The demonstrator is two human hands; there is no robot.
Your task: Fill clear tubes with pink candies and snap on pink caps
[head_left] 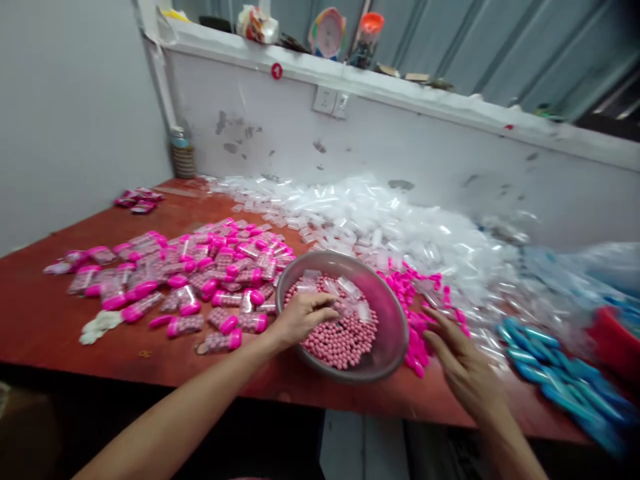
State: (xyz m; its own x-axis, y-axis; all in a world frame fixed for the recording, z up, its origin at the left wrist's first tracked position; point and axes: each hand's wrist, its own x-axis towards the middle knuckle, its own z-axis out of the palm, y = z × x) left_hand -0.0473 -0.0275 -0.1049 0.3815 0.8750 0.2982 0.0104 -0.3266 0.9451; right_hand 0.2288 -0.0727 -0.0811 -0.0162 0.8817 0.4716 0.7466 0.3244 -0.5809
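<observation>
My left hand is over the left side of a grey metal bowl, thumb and fingers closed in a pinch on what looks like a small clear plastic tube, blurred at the fingertips. Pink beads fill the bottom of the bowl, and a few clear tubes lie on top of them. To the right of the bowl, my right hand hovers by a heap of bright pink caps. Its thumb and fingers are apart, with nothing visible between them.
Many bead-filled tubes with pink caps spread over the red table at left. Empty clear tubes are piled along the wall. Blue tubular pieces and a red container stand at right. A jar is in the back corner.
</observation>
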